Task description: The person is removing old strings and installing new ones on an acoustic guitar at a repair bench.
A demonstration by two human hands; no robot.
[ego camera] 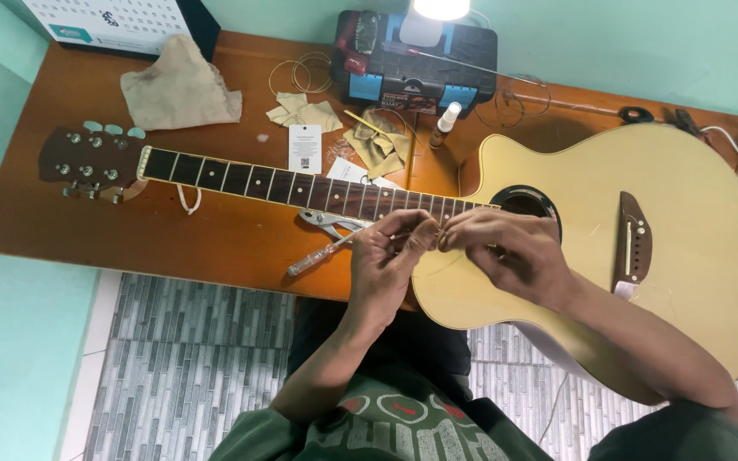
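Pale yellow wood marks the body of the acoustic guitar (685,256), which lies flat across the brown wooden surface (172,248) with its dark neck (284,183) running toward the headstock (87,162) on the person's left. Both hands meet just over the spot where the neck joins the body, beside the sound hole (524,202). The left hand (390,260) has its fingers (412,226) curled and pressed together, thumb against fingertips, pinching something thin that is too small to make out; the right hand (514,248) mirrors it, fingers (459,235) bunched and pinching at the same point, so the two sets of fingertips nearly touch. Just beside the left hand, under the neck, lie metal pliers (328,224) and a screwdriver with a clear handle (318,256). Beyond the neck are a white tag (305,147), crumpled paper wrappers (377,145), a coil of wire (301,72), a beige cloth (179,85) and a small white bottle (446,119). A black and blue toolbox (416,64) stands at the far edge, with a lit lamp (442,8) above it. The dark bridge (634,243) sits well apart from both hands.
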